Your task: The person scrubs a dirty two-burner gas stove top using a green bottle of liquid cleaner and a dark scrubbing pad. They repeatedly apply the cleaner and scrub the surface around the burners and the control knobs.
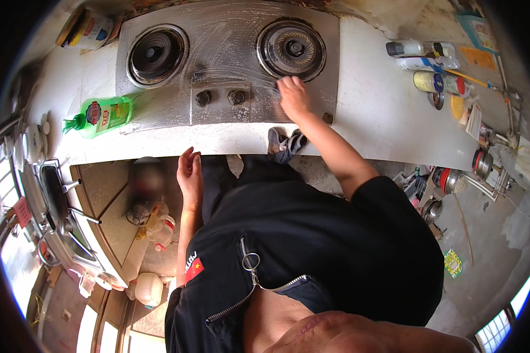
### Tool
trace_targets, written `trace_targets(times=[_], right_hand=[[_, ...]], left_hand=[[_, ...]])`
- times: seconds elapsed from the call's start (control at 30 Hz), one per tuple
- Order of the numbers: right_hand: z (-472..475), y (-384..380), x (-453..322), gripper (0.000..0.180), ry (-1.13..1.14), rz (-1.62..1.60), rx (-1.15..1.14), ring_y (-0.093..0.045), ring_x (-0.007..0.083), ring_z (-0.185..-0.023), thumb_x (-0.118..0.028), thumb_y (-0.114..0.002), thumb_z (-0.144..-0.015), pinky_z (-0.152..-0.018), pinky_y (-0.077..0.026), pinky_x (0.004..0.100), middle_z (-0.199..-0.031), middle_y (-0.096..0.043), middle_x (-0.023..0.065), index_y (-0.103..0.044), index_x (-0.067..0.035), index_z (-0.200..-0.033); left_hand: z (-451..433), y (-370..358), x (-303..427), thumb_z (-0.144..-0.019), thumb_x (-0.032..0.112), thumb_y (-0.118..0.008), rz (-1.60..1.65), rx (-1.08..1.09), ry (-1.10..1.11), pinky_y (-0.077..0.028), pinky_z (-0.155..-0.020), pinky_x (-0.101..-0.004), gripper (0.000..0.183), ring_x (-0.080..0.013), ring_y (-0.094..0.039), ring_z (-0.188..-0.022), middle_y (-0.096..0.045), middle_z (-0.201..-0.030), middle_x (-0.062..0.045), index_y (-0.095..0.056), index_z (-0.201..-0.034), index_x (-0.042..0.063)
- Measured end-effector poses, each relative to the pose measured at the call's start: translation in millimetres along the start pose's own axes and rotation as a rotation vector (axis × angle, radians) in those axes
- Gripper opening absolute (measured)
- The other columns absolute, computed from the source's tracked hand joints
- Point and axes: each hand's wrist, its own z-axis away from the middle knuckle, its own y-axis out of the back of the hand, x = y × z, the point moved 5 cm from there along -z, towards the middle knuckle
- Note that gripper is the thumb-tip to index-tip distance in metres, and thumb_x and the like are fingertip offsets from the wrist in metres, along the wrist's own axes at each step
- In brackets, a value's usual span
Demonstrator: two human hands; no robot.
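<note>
My right hand is on the gas cooktop, just in front of the right burner. Its fingers are closed around a small dark pad, mostly hidden by the hand. Whitish lather streaks the steel surface around the left burner and the two control knobs. By the counter's front edge, my left hand hangs with loosely curled fingers and nothing in it. A green pump bottle with a label lies on its side at the cooktop's left front corner.
A bunched dark grey cloth is at the front edge of the white counter. Jars and bottles are at the right, and a labelled tub is at the back left. Plastic bottles stand below the counter.
</note>
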Motion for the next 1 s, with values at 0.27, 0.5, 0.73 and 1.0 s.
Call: trace_targets(times=[0.27,0.5,0.73,1.0], right_hand=[[17.1,-2.4,0.9,0.039,-0.034,-0.122,-0.014,-0.050,0.0264,-0.104,0.002,-0.056,-0.074,-0.094,-0.041,0.0357,-0.103,-0.055,0.0068,-0.060,-0.006,-0.112],[-60.8,-1.6,-40.8,0.014,0.121,-0.051,0.029,-0.051,0.0244,-0.097,-0.005,-0.054,-0.077,-0.088,-0.043,0.0350,-0.096,-0.053,0.0067,-0.059,-0.007,-0.090],[18.6,-7.1,-5.4,0.036,0.006,-0.015,-0.040,-0.049,0.0245,-0.103,-0.001,-0.064,-0.070,-0.094,-0.043,0.0353,-0.104,-0.052,0.0074,-0.061,-0.005,-0.106],[-82.4,-12.4,-38.4,0.042,0.061,-0.072,-0.060,-0.048,0.0268,-0.107,0.002,-0.061,-0.073,-0.094,-0.044,0.0347,-0.112,-0.052,0.0093,-0.057,-0.004,-0.115]], left_hand=[[-0.5,-24.9,3.8,-0.095,0.009,-0.055,-0.039,-0.067,-0.025,-0.048,-0.087,-0.0266,0.028,-0.0150,-0.063,-0.099,-0.067,-0.105,-0.011,-0.055,-0.121,-0.001],[1.7,-24.3,1.4,-0.095,0.009,-0.056,-0.055,-0.061,-0.032,-0.048,-0.085,-0.0261,0.028,-0.0149,-0.063,-0.098,-0.067,-0.104,-0.011,-0.055,-0.121,-0.001],[10.7,-16.8,-8.5,-0.095,0.009,-0.056,-0.036,-0.033,0.003,-0.048,-0.086,-0.0260,0.028,-0.0145,-0.063,-0.097,-0.067,-0.104,-0.011,-0.055,-0.121,-0.001],[1.5,-19.0,13.2,-0.096,0.008,-0.054,-0.016,-0.032,-0.035,-0.048,-0.086,-0.0257,0.026,-0.0144,-0.062,-0.097,-0.067,-0.102,-0.011,-0.056,-0.119,-0.002]])
